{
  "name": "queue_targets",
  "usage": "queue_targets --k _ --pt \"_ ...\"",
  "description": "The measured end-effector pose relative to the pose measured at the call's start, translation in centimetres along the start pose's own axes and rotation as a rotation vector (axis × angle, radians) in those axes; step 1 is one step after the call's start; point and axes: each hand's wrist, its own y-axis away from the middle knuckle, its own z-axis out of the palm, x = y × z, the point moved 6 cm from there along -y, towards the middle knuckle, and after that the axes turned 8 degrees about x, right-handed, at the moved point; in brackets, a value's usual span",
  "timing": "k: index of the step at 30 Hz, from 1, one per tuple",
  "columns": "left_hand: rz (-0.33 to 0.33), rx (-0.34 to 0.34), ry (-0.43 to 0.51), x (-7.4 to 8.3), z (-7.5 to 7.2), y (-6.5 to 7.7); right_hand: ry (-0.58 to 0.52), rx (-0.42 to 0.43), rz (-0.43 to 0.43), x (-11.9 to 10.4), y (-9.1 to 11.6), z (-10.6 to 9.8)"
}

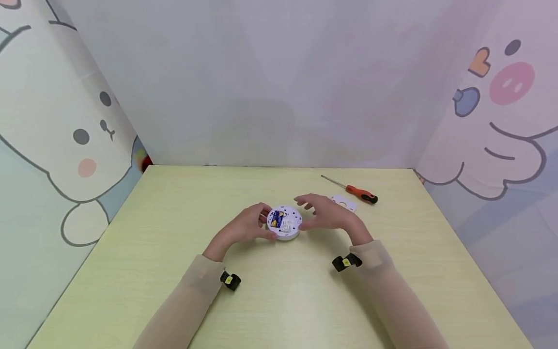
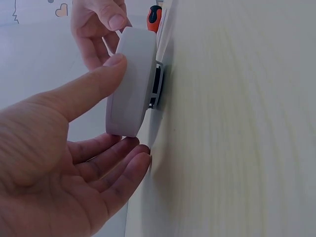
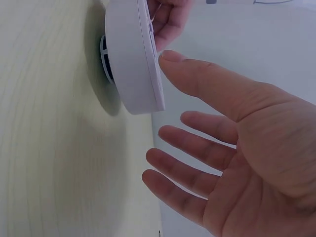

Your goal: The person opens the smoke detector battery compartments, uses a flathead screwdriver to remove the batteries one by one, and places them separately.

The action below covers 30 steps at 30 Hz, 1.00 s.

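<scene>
A round white smoke detector (image 1: 285,224) lies face down on its slotted vent (image 2: 157,84), its back side up. On that back show a blue and yellow battery (image 1: 277,219) and a printed label. My left hand (image 1: 246,225) holds the detector by its left edge, thumb (image 2: 98,84) on the near side and fingertips at the far side. My right hand (image 1: 324,213) is at the right edge with fingers spread; its thumb tip (image 3: 173,57) comes right at the rim while the other fingers stand off from it.
Behind the right hand lies a white mounting plate (image 1: 344,202) with a hole, partly hidden by that hand. A screwdriver (image 1: 359,194) with an orange and black handle rests just beyond it. A pale wall (image 1: 279,97) rises along the back of the wooden table (image 1: 187,203).
</scene>
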Motion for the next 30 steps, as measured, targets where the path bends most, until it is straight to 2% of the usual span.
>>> queue_targets --k 8,16,22,30 --pt "0.008 -0.002 0.006 -0.1 0.0 0.0 -0.016 -0.011 0.004 0.2 -0.1 0.9" --pt "-0.001 0.002 0.001 -0.4 -0.3 0.1 -0.021 -0.006 0.005 -0.3 0.0 0.3" --pt "0.006 0.000 -0.009 -0.4 -0.3 0.0 -0.006 0.059 0.030 0.1 0.6 -1.5" --pt "0.022 -0.009 -0.019 -0.2 -0.2 -0.1 0.107 0.220 0.085 3.0 2.3 -5.5"
